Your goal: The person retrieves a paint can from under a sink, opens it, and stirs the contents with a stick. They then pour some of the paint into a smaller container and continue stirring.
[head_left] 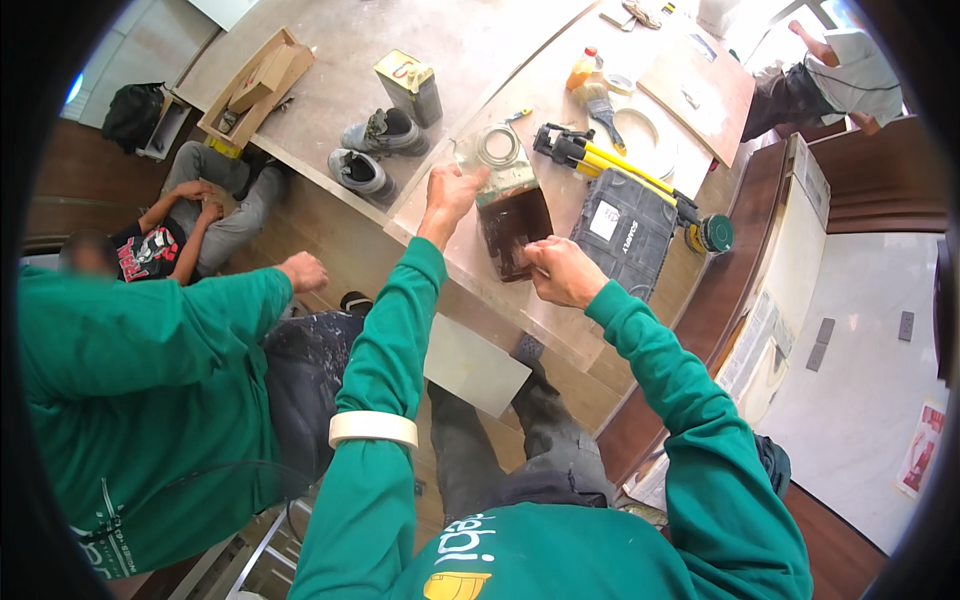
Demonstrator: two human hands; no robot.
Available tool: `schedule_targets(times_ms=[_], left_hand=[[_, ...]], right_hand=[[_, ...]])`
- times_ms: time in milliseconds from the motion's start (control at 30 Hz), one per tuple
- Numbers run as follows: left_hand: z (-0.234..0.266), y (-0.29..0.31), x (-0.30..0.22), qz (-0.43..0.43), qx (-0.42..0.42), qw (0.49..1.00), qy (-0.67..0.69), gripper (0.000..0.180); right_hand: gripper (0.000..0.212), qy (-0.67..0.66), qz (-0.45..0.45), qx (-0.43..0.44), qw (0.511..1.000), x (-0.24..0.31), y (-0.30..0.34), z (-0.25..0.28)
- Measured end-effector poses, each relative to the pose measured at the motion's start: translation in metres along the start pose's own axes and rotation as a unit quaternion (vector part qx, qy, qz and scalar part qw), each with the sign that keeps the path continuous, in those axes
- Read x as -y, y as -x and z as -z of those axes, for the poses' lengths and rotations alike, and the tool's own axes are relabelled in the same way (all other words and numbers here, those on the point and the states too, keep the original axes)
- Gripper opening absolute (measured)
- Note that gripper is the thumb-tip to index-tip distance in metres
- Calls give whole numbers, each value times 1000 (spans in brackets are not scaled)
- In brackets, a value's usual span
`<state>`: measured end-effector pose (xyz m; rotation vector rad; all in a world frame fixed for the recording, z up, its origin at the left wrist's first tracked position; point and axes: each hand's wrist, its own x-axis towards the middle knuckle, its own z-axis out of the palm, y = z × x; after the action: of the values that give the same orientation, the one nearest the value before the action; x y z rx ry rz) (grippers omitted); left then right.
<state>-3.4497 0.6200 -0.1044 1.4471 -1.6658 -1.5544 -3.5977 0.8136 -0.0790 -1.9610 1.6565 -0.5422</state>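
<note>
Shoes (364, 176) on table (335, 85), left of container (512, 225); case (632, 228) right.

The table (335, 75) bears 2 grey shoes (388, 132), a tall tin (413, 95) and a paintbrush (597, 103).

We look down from the person's head through a wide fisheye. Their shirt (560, 555) sits closest, along the lower edge; the left hand (452, 200) and right hand (567, 274) lie farther off, around mid-frame; beyond, the table (460, 50) spreads through the upper frame.

Open rectangular tin (513, 225); pale greenish side, dark brown inside; at table (560, 205) edge.
</note>
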Motion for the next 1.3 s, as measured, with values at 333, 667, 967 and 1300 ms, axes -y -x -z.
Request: schedule_targets(times_ms=[333,667,967,1300], left_hand=[[-2,-15,-6,172,65,976,115,20],[15,14,-8,53,-80,995,8,55],[64,279,115,108,-82,991,-24,27],[36,574,246,471,-222,853,30,25]], right_hand=[[24,-35,4,-42,998,-7,-20,10],[28,-68,-9,32,997,1,-20,31],[24,-22,25,155,987,8,-2,33],[16,17,39,87,995,-18,1,14]])
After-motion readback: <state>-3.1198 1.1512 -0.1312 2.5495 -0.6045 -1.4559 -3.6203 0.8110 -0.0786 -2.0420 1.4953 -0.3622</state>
